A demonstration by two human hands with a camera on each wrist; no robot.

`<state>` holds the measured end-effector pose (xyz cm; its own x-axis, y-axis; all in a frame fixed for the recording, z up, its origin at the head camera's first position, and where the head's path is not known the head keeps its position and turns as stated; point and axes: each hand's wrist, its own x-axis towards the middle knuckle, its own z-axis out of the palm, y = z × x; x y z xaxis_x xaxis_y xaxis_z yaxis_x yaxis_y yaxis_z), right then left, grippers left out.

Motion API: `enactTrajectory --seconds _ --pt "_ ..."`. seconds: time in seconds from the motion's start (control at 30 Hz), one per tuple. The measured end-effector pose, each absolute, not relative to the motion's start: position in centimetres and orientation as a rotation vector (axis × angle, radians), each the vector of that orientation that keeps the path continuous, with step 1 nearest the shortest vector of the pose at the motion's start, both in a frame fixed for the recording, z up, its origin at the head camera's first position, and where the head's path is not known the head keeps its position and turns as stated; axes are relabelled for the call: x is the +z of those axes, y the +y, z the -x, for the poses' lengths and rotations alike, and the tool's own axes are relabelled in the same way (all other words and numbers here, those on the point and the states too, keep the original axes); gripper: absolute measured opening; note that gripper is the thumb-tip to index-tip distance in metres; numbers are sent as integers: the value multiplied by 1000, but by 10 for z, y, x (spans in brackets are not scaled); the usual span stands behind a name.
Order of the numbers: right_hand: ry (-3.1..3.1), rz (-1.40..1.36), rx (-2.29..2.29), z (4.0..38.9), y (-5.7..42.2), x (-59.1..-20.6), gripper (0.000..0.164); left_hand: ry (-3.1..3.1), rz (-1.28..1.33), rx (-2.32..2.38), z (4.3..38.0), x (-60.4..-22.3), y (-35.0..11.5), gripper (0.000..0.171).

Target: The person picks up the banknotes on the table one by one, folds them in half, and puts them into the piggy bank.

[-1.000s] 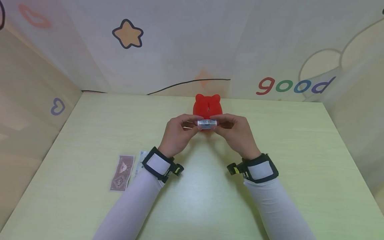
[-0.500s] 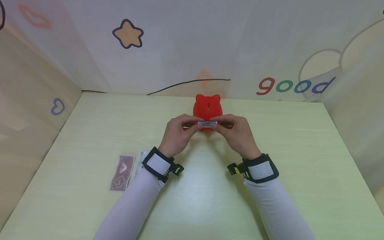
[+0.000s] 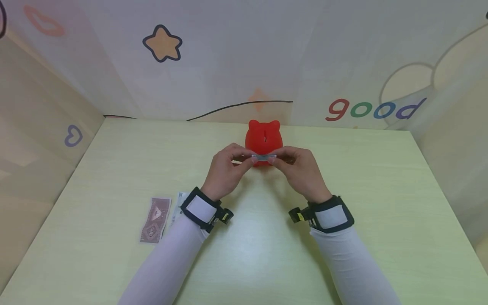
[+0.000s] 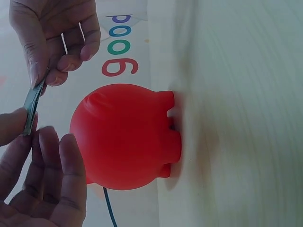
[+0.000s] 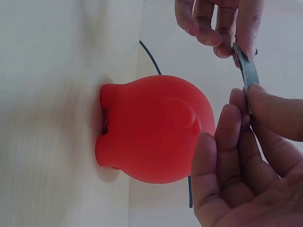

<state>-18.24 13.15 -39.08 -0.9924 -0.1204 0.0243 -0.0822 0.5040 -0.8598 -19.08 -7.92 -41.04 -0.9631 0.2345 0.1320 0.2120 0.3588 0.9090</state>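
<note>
Left wall: a small purple heart (image 3: 73,135) is printed low on it, the furthest thing to the left that I pick out.
Flat on the table: a mauve banknote (image 3: 155,220) lies lengthwise on the pale tabletop (image 3: 385,190); just beside it a bluish note (image 3: 178,206) shows only in part, the left sleeve (image 3: 169,262) covering the rest.
Back wall, left: an orange star (image 3: 162,43) with a thick dark outline.
Left hand: thumb and forefinger (image 3: 228,171) pinch one end of the strip with almost no gap between them; the other fingers curve loosely underneath.
Folded strip: it is narrow, stiff-looking and grey-green, paper by the look of it, with layered edges showing from the side; it stretches level between both hands, well off the table and higher than the pig's back, apart from it. Print on it is too small to read.
Red piggy bank: glossy, round, upright on stubby feet, two ears at the far side and a narrow slot (image 3: 265,135) on top; from above, the strip crosses its near side (image 3: 257,142).
Right hand: thumb and fingers (image 3: 303,173) nip the opposite end just as tightly, spare fingers loosely bent.
Back wall, right: "good" lettering (image 3: 375,109) in red, green, blue and purple.
</note>
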Motion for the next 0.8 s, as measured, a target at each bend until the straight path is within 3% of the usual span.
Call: enactTrajectory --seconds 0.8 --pt "2553 253 -1640 181 130 -390 20 2374 -507 1784 188 -411 -75 20"
